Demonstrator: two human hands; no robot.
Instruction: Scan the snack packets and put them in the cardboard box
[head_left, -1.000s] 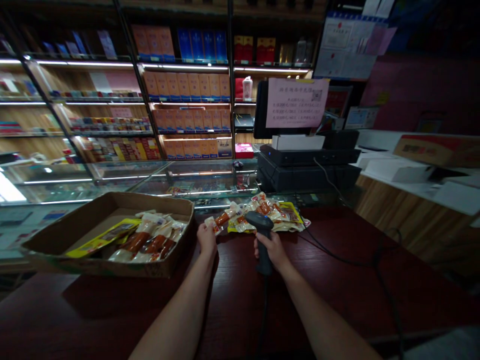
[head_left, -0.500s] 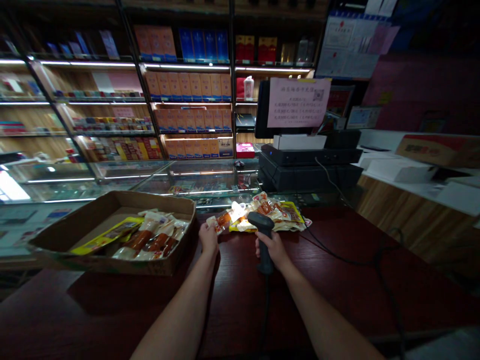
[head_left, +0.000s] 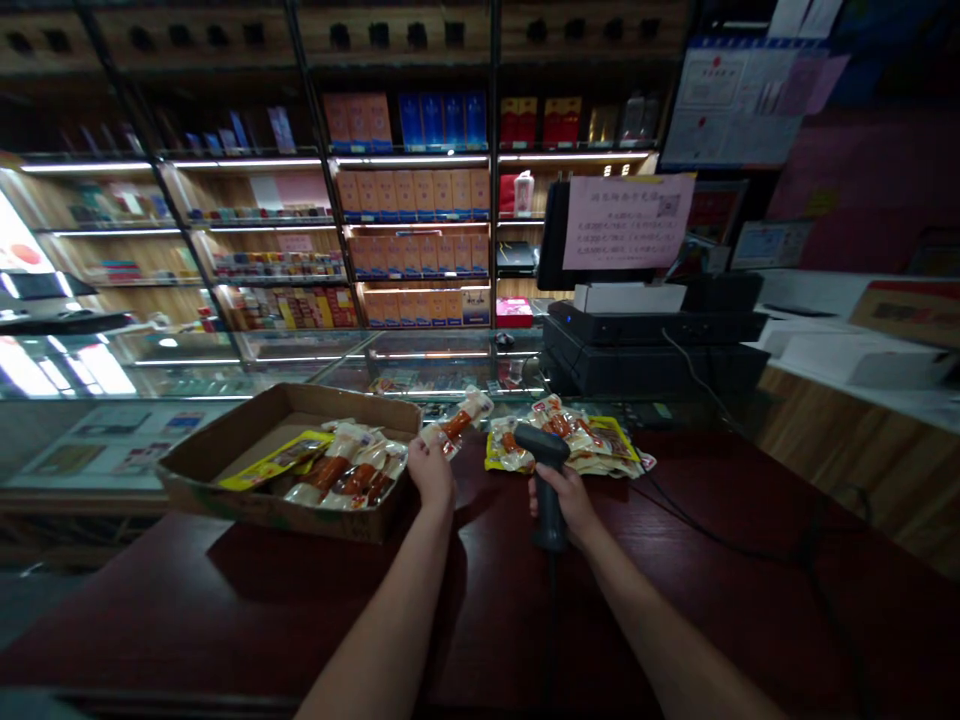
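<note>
My left hand (head_left: 433,474) is closed on one end of a clear packet of reddish-brown food (head_left: 459,424), perhaps a sausage or drumstick, raised beside the carton's right wall. My right hand (head_left: 568,497) grips the handle of a black barcode scanner (head_left: 551,510), its head pointing up and left. Just behind the scanner lies a pile of similar packets (head_left: 577,425), with a yellow packet (head_left: 621,440) among them. Left of my left hand, the open cardboard box (head_left: 285,510) holds several clear packets (head_left: 352,465) and a yellow packet (head_left: 277,460).
The dark red tabletop (head_left: 495,600) carries the scanner's cable. Behind it are a glass display counter (head_left: 427,350) and a monitor with a pink notice (head_left: 626,220) above a black cash drawer (head_left: 645,355). White boxes (head_left: 847,350) stand at right; lit shelves line the back.
The packet in my left hand has moved away from the pile toward the carton and tilted upward. A bright light on the packets is gone. The whole view has shifted.
</note>
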